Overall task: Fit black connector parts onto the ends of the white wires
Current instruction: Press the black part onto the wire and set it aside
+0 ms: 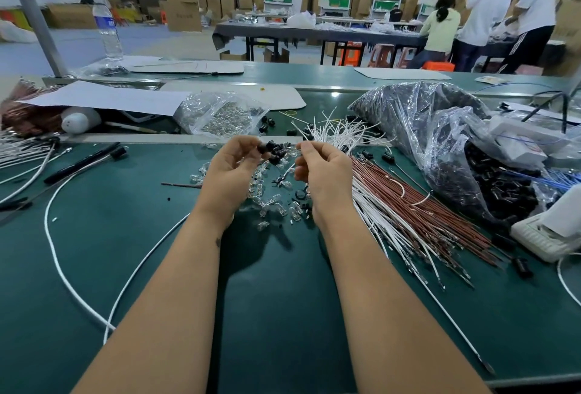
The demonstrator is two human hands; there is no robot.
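My left hand (231,170) is raised over the green mat, its fingertips pinched on a small black connector part (263,148). My right hand (322,170) is level with it, a short gap to the right. Its fingers are curled and pinch a thin white wire (287,173) that hangs below the fingers. A loose bundle of white wires (339,131) fans out just behind and to the right of my right hand. More black connector parts (278,149) lie scattered between and behind the hands.
Small clear glass bulbs (267,205) litter the mat under the hands. Brown wires (418,208) lie to the right. A plastic bag of black parts (440,142) sits at right, a bag of bulbs (220,115) behind. Long white cables (50,236) cross the left.
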